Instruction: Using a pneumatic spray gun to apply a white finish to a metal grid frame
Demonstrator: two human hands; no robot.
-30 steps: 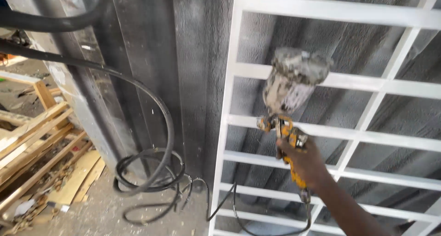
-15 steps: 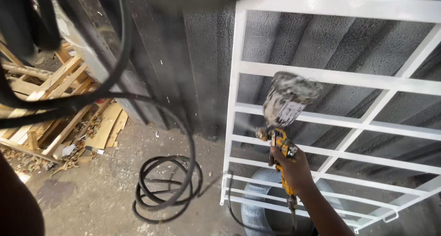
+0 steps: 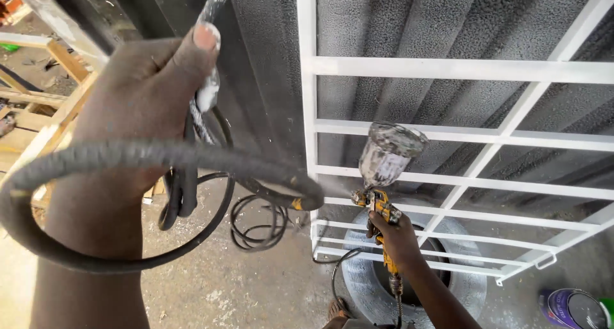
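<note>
Head view: right hand (image 3: 398,234) is clenched round the yellow grip of a spray gun (image 3: 382,194), low centre of frame, just in front of a white frame (image 3: 448,68). Gun's long axis runs near vertical, tilted slightly: cup (image 3: 388,153) on top, handle and hose fitting at the bottom. Nozzle end sits on the left of the body, pointing left toward the frame's vertical bar; I can't make out the tip itself. Cup is a rounded metal pot, lid wider than the base, crusted with grey-white overspray. Body is yellow with dull metal parts.

Left hand (image 3: 137,111) is close to the lens, upper left, fingers wrapped around a black hose (image 3: 160,155). Hose is thick, ribbed rubber, flecked with white paint, and loops in a big arc under the wrist. Thumb is up, nail dusted white.

Frame is square-section metal tube, painted smooth white, horizontal bars crossed by diagonals. It leans against a dark corrugated wall (image 3: 409,22) with a rough, speckled surface. Behind the frame's lower edge stands a tyre (image 3: 364,284), grey with overspray. More thin black hose coils (image 3: 259,223) lie on the dusty concrete floor. Timber pieces (image 3: 38,105) are stacked far left. Round purple tin (image 3: 569,308) at the bottom right corner.
</note>
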